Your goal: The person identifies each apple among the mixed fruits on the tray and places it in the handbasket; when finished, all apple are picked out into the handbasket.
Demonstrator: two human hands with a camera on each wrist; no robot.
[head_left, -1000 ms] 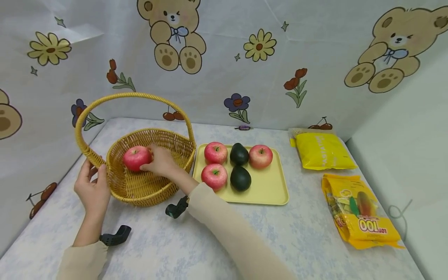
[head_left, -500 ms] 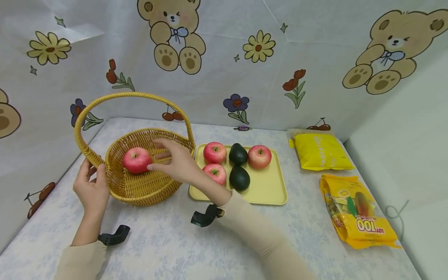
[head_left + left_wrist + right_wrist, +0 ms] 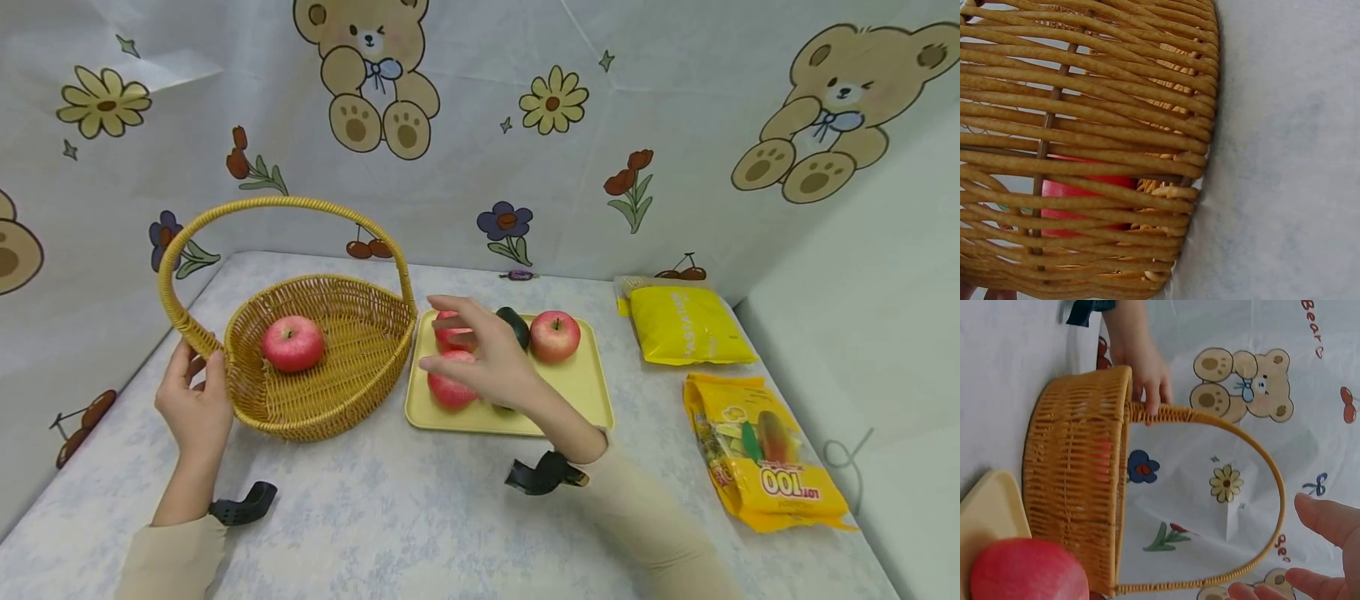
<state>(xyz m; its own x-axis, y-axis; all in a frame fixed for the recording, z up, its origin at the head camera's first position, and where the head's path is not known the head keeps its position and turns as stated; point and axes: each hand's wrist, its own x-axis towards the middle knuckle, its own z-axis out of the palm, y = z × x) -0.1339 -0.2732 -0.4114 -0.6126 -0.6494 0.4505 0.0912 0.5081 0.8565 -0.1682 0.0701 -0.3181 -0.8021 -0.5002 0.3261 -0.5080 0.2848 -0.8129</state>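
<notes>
A red apple sits inside the yellow wicker basket, toward its left side. My left hand grips the basket where the handle meets the left rim; the right wrist view shows its fingers around the handle there. Over the pale yellow tray hovers my right hand, fingers spread and holding nothing. Below it lie two apples, one in front and one behind, both partly covered by the hand. A dark avocado shows behind the hand; another is mostly hidden. A third apple lies at the tray's right.
On the right of the table lie a yellow packet and, nearer, an orange-yellow snack bag. A small purple-wrapped item lies near the back edge. A bear-printed sheet hangs behind the table.
My right hand has let go of the apple inside the basket and moved right, over the tray. The left hand keeps its grip on the basket.
</notes>
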